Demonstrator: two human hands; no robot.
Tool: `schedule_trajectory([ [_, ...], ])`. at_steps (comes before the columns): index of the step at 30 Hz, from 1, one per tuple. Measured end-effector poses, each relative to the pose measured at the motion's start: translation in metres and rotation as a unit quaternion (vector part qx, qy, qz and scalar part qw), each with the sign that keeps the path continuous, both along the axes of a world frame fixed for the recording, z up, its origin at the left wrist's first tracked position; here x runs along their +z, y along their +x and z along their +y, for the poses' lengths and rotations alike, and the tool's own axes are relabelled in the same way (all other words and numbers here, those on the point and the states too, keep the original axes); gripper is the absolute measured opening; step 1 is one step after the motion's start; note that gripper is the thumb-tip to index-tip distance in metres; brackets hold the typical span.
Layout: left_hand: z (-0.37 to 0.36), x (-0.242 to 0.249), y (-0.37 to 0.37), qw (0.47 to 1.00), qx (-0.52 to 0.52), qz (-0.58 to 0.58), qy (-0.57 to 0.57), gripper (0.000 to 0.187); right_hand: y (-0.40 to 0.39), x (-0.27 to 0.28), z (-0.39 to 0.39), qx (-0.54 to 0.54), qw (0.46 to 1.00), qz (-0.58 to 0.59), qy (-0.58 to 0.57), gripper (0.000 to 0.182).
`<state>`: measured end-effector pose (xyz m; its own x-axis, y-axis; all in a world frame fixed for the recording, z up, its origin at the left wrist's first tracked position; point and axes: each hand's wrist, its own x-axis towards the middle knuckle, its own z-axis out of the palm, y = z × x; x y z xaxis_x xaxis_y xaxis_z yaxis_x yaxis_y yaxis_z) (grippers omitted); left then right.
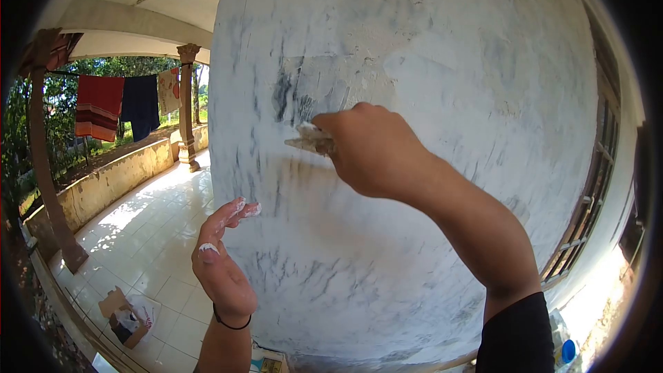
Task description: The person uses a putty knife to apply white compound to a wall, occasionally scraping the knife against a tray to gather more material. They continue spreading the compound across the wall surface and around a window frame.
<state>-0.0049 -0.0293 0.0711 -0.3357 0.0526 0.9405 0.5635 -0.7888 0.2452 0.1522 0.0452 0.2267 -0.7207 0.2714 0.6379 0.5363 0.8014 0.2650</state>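
Note:
My right hand (366, 148) is wrapped round a flat scraper (309, 142) smeared with white paste, its blade held at the wall (442, 235). Just above the blade, the wall shows a grey, streaky patch; white coating with dark smudges covers much of the rest. Lower and to the left, my left hand (225, 255) is raised near the wall's left edge, fingers bent and apart from the scraper. White paste coats its fingertips and thumb, and nothing shows in it.
Cloths (101, 107) hang on a line at the left, beside a pillar (187, 107). An open cardboard box (123, 318) lies on the tiled floor (173, 293). A barred window (587, 200) stands at the right, a blue-capped bottle (568, 351) below.

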Motion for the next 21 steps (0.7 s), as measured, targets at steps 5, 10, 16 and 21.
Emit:
schedule_trajectory([
  [5,0.007,0.002,0.001,1.000,0.002,0.002,0.003,0.056,-0.019,0.073,0.043,-0.044,0.999,0.012,-0.011,0.023],
  [10,0.010,0.005,-0.010,1.000,-0.018,-0.005,-0.012,0.057,-0.012,0.105,0.021,-0.005,0.995,0.029,0.094,0.023],
  [16,0.020,0.008,-0.017,0.999,-0.027,-0.022,0.021,0.058,-0.016,0.050,0.021,-0.033,0.938,0.060,0.339,0.005],
  [21,0.030,0.009,-0.014,0.998,-0.045,-0.025,0.039,0.058,-0.033,-0.063,0.079,-0.073,0.871,0.041,0.485,0.030],
])
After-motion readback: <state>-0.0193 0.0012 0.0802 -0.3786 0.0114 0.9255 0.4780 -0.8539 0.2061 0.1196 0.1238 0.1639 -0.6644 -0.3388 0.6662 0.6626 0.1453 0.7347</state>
